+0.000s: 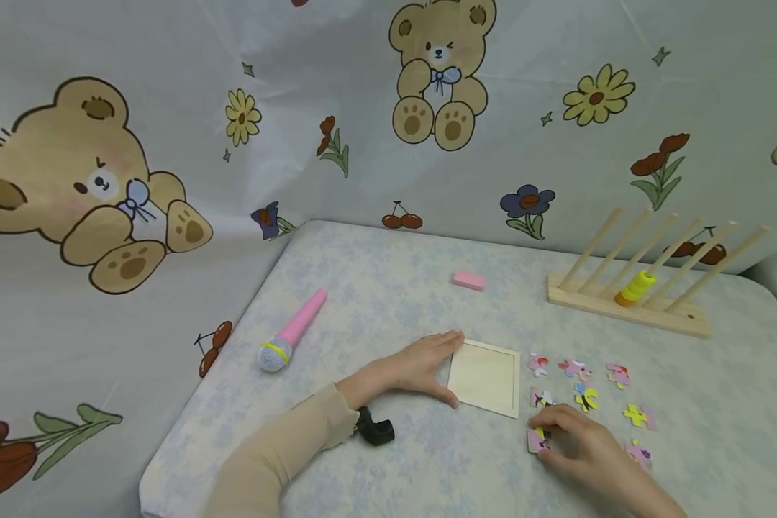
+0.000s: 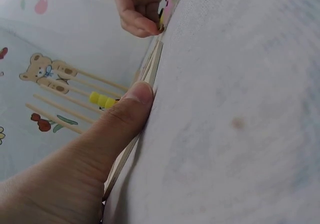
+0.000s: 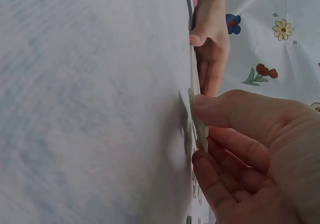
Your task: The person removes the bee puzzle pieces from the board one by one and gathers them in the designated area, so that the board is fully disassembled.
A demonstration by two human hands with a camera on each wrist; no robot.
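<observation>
A square pale wooden puzzle tray (image 1: 485,375) lies on the table with its inside bare. My left hand (image 1: 421,365) holds it at the left side, fingers at the far corner and thumb at the near edge. The left wrist view has that thumb (image 2: 137,93) against the tray's wooden edge. My right hand (image 1: 589,446) pinches a pink and yellow jigsaw piece (image 1: 537,440) between thumb and fingers. In the right wrist view the held piece (image 3: 198,119) is tilted, close over the table. Several loose jigsaw pieces (image 1: 585,397) lie just beyond and beside the right hand.
A pink toy microphone (image 1: 298,327) lies at the left. Toward the back sits a pink block (image 1: 469,280). A wooden peg stand (image 1: 628,306) with yellow and orange rings (image 1: 636,289) occupies the back right. Bear-printed cloth (image 1: 362,108) hangs behind the table.
</observation>
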